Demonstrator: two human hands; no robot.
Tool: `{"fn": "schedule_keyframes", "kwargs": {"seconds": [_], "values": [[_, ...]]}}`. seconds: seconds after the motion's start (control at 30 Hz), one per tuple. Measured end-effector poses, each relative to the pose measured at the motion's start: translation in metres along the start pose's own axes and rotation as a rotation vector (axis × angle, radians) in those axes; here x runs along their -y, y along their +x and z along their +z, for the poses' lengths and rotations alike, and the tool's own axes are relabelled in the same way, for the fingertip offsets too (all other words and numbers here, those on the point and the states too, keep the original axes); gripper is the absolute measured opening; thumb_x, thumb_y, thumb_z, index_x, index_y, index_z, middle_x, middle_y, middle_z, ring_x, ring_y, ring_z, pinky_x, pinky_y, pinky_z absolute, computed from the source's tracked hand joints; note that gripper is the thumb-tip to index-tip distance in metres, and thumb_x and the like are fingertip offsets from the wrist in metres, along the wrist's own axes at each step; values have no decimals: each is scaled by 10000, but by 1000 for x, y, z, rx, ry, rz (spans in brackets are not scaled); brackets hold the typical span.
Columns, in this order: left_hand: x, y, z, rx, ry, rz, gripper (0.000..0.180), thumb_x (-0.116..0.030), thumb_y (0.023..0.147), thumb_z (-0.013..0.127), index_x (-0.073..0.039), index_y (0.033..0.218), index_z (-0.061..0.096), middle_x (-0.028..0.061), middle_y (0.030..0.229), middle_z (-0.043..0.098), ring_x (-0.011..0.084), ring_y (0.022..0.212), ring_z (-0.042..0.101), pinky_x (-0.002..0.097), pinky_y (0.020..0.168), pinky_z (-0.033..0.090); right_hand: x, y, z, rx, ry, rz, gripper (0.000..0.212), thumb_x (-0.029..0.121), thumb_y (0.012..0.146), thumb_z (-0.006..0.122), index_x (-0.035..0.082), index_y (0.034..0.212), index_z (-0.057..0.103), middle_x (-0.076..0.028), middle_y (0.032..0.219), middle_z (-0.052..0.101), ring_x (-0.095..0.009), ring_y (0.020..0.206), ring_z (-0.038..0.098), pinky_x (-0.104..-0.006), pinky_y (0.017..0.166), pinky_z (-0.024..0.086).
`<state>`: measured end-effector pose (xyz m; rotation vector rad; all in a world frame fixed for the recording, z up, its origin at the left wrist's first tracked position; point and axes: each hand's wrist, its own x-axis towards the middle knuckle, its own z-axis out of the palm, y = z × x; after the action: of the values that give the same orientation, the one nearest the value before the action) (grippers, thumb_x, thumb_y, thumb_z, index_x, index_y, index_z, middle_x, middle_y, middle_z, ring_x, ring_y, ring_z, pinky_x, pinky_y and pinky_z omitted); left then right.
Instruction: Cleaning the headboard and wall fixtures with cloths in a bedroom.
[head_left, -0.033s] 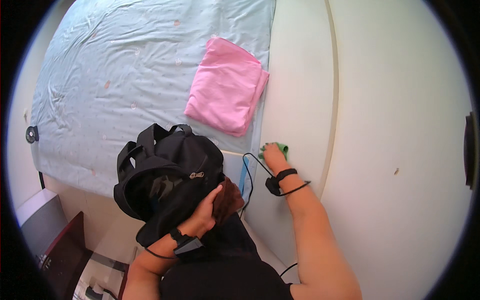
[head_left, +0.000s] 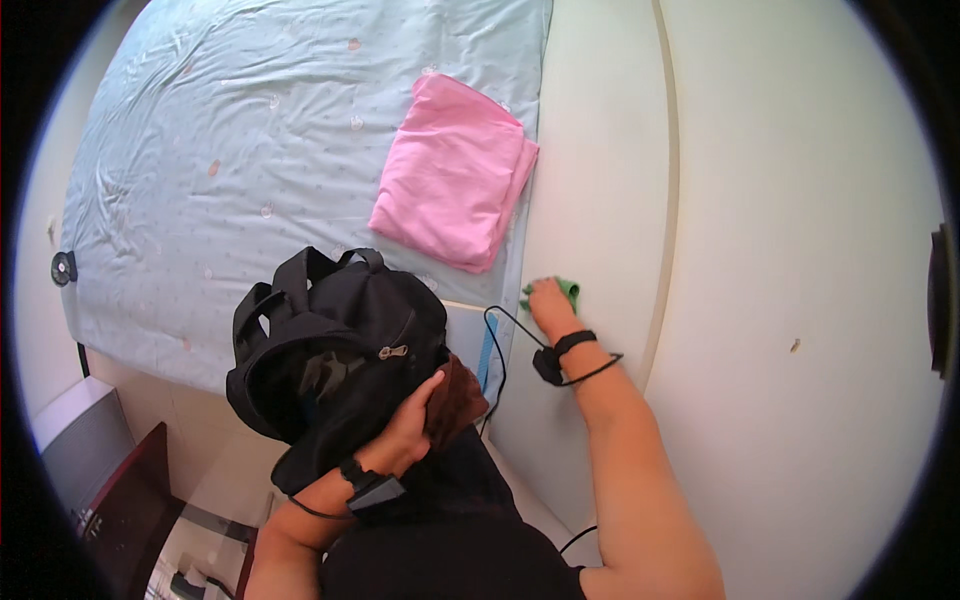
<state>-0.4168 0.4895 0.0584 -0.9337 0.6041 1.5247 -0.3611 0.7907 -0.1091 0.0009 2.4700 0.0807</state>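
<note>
A black backpack (head_left: 365,310) with its main pocket unzipped leans over the near edge of the bed, propped on my left forearm. My left hand (head_left: 406,428) lies at the bag's right side, fingers closed on a dark brown cloth (head_left: 458,396). Off to the right, my right hand (head_left: 551,306) presses a green cloth (head_left: 569,291) against the white panel beside the bed. Some of its fingers are hidden by the cloth. Something greyish shows inside the bag but is too dark to name.
A folded pink cloth (head_left: 455,175) lies on the light blue bed sheet (head_left: 250,130). Black cables (head_left: 503,375) hang from my wrist straps. A small black fan (head_left: 64,268) stands at the far left bed edge. Dark red furniture (head_left: 140,500) is at lower left.
My right hand and the green cloth have shifted slightly to the right along the white panel. The backpack and my left hand stay in place.
</note>
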Motion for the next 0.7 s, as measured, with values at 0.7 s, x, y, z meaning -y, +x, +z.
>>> {"fn": "schedule_keyframes", "kwargs": {"seconds": [0.7], "values": [[8,14,7,14,77,-27,319,-284,877,543,-80,1121,564,48,1108,596,180,1022,557,299,913,416,-9,8,111,-208,-167,108,281,160,807,452,30,922,674,-118,1159,547,-283,1196,374,-411,1038,254]]}}
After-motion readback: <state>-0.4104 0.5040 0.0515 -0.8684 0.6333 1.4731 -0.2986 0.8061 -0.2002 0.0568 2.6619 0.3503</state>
